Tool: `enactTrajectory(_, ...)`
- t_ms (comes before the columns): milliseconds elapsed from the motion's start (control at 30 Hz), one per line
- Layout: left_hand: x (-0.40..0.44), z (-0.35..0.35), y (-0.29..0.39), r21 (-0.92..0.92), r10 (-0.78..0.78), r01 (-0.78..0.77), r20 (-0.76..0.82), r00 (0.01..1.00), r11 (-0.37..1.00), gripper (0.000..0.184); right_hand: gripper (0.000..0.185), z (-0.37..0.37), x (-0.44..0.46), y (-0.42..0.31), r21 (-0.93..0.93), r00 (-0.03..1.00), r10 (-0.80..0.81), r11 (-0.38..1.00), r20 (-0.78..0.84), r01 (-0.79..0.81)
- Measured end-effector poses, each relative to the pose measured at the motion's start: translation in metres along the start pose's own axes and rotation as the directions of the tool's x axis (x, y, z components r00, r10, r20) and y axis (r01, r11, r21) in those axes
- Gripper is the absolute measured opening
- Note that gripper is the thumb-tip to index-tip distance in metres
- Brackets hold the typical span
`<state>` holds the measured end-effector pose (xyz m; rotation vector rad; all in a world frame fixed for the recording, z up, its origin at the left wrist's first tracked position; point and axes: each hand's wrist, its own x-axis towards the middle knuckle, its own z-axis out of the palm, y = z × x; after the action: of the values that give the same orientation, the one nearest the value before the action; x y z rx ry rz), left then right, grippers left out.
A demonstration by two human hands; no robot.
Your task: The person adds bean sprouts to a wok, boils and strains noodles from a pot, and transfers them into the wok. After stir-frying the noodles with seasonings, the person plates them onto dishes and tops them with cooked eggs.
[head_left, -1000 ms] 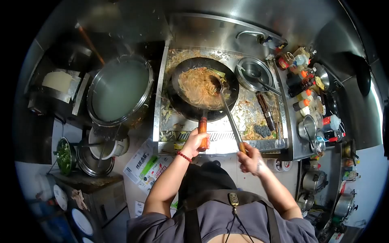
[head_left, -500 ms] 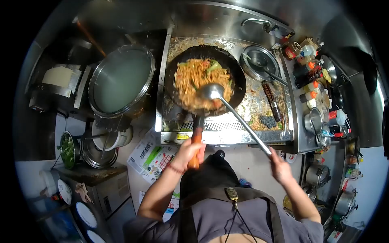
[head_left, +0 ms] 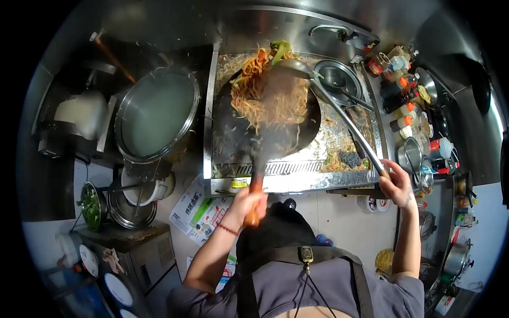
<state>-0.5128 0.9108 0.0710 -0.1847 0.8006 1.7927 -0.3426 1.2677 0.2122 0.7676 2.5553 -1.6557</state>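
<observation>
My left hand [head_left: 250,204] is wrapped round the wooden handle [head_left: 256,185] of a dark wok [head_left: 225,132] over the steel stove. Noodles [head_left: 273,98] with a piece of green vegetable [head_left: 280,50] are up in the air above the wok, partly smeared by motion and steam. In my right hand [head_left: 396,183] is the end of a long steel ladle [head_left: 350,124]. The ladle's bowl lies beside the noodles near the wok's far right edge, its underside up.
Left of the stove stands a large pot of cloudy liquid [head_left: 159,114]. A steel basin [head_left: 339,74] with another ladle sits at the back right of the stove top [head_left: 344,132]. Bottles [head_left: 405,108] and bowls crowd the right shelf. A tap [head_left: 328,26] juts from the back wall.
The noodles have risen out of the wok toward its far side. My right hand has moved right and up, lifting the ladle from the noodles. My left hand keeps its hold.
</observation>
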Motion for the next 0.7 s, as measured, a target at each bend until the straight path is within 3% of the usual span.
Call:
enactTrajectory(33,0.015,0.007,0.017,0.022,0.008,-0.009,0.04,0.999,1.0,0.012,0.043,-0.003,-0.009,-0.011,0.166,0.994,0.097,0.981,0.048,-0.104)
enactTrajectory(133,0.071,-0.002,0.027,0.005,0.051,-0.051,-0.046,0.998,0.999,0.015,0.041,0.017,0.014,0.004,0.267,0.985,0.17,0.95,-0.007,-0.162)
enactTrajectory(167,0.084,-0.002,0.026,0.006,0.047,-0.047,-0.043,0.998,0.999,0.014,0.04,0.038,0.032,0.003,0.189,0.98,0.179,0.969,-0.083,-0.161)
enactTrajectory(233,0.087,-0.004,0.023,0.005,0.06,-0.06,-0.061,0.996,0.998,0.01,0.041,0.081,0.071,-0.006,0.185,0.982,0.187,0.965,0.026,-0.188)
enactTrajectory(300,0.093,-0.009,0.024,0.013,0.051,-0.05,-0.094,0.994,0.999,0.01,0.044,0.143,0.112,0.004,-0.083,0.953,0.303,0.949,-0.025,-0.304)
enactTrajectory(367,0.096,-0.01,0.027,0.049,0.058,-0.054,-0.084,0.995,0.997,0.01,0.046,0.201,0.142,0.051,-0.047,0.992,0.12,0.991,-0.043,-0.122)
enactTrajectory(433,0.095,-0.017,0.027,0.158,0.083,-0.071,-0.074,0.994,0.985,0.011,0.048,0.213,0.116,0.064,-0.351,0.955,-0.289,0.89,0.063,0.292)
enactTrajectory(500,0.091,-0.02,0.024,0.188,0.101,-0.083,-0.09,0.991,0.979,0.012,0.054,0.179,0.077,0.088,-0.53,0.976,-0.153,0.822,0.152,0.211)
enactTrajectory(567,0.068,-0.018,0.022,0.169,0.118,-0.104,-0.075,0.99,0.98,0.011,0.055,0.124,0.026,0.092,-0.696,0.964,-0.233,0.672,0.126,0.253)
enactTrajectory(633,0.027,-0.014,0.007,0.139,0.067,-0.066,0.004,0.998,0.988,0.008,0.055,0.073,-0.018,0.076,-0.862,0.982,-0.174,0.485,0.07,0.147)
enactTrajectory(700,-0.008,0.012,0.01,0.059,0.042,-0.037,-0.081,0.996,0.998,0.008,0.055,0.035,-0.03,0.07,-0.847,0.977,-0.195,0.503,0.082,0.171)
